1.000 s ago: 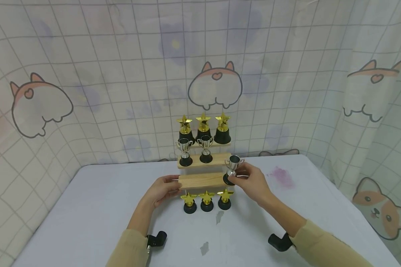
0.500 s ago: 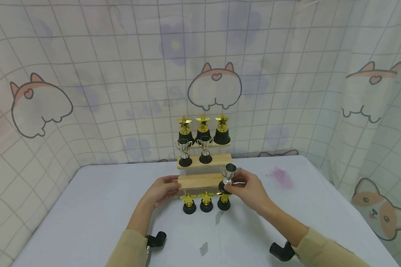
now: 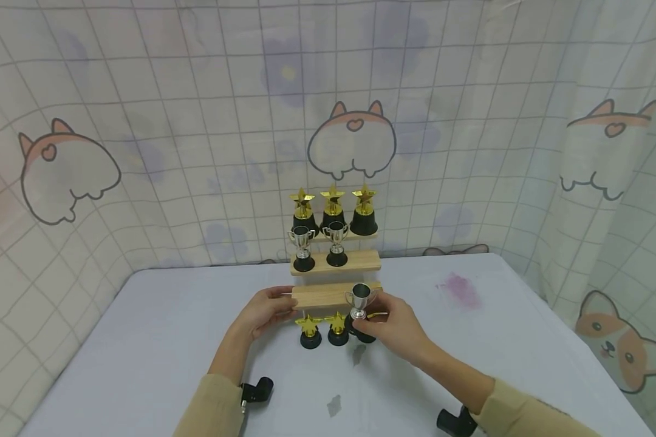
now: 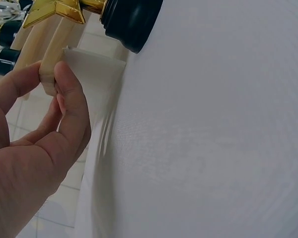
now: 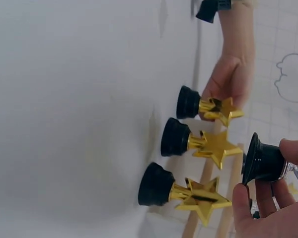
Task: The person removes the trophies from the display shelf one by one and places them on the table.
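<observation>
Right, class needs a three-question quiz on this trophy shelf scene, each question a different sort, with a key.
1. True or false: the right hand holds a silver cup trophy by its black base.
2. How many silver cups stand on the middle wooden step? A) one B) two C) three
3. Fill in: the left hand grips the end of the ______ wooden step.

Key:
1. True; the right wrist view shows fingers around the base.
2. B
3. lowest. In front of it, gold star trophies stand on the white table.
</observation>
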The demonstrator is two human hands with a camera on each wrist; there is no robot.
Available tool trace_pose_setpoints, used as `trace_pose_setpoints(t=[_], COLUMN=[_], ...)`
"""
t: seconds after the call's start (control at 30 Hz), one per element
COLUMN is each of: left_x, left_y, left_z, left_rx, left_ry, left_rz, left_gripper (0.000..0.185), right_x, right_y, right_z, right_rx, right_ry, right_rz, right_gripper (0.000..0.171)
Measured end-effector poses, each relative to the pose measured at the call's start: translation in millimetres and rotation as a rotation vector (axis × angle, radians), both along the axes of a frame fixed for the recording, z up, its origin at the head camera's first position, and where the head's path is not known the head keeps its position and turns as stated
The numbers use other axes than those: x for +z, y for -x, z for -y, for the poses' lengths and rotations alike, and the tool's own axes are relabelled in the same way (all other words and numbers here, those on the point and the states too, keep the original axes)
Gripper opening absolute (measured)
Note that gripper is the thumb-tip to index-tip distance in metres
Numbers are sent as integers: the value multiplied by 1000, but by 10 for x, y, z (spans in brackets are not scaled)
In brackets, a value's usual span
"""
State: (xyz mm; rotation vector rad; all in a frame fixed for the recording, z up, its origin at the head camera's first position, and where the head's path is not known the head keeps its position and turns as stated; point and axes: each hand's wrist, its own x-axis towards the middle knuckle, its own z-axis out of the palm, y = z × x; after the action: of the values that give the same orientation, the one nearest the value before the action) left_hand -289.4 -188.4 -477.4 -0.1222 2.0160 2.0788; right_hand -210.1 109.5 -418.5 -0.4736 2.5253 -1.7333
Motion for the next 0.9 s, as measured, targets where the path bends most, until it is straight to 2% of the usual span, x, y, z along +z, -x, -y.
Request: trace_pose_setpoints(t=[0.17,0.4,0.9], left_x=[-4,-11,1], left_y=[-7,2,5], left_z=[-4,-6,3], left_rx=[3,3,-9], left_ry=[6,12,-4], left_rz=[0,4,4], left_gripper=[56,57,56], right_x=[-67,-165,-391], right_y=[-66,-118,-174], right_z=[46,115,346], right_rx=[39,91,125], right_ry=[-27,2,46], right_rz=[-27,-13,2], right_gripper=[25,25,25])
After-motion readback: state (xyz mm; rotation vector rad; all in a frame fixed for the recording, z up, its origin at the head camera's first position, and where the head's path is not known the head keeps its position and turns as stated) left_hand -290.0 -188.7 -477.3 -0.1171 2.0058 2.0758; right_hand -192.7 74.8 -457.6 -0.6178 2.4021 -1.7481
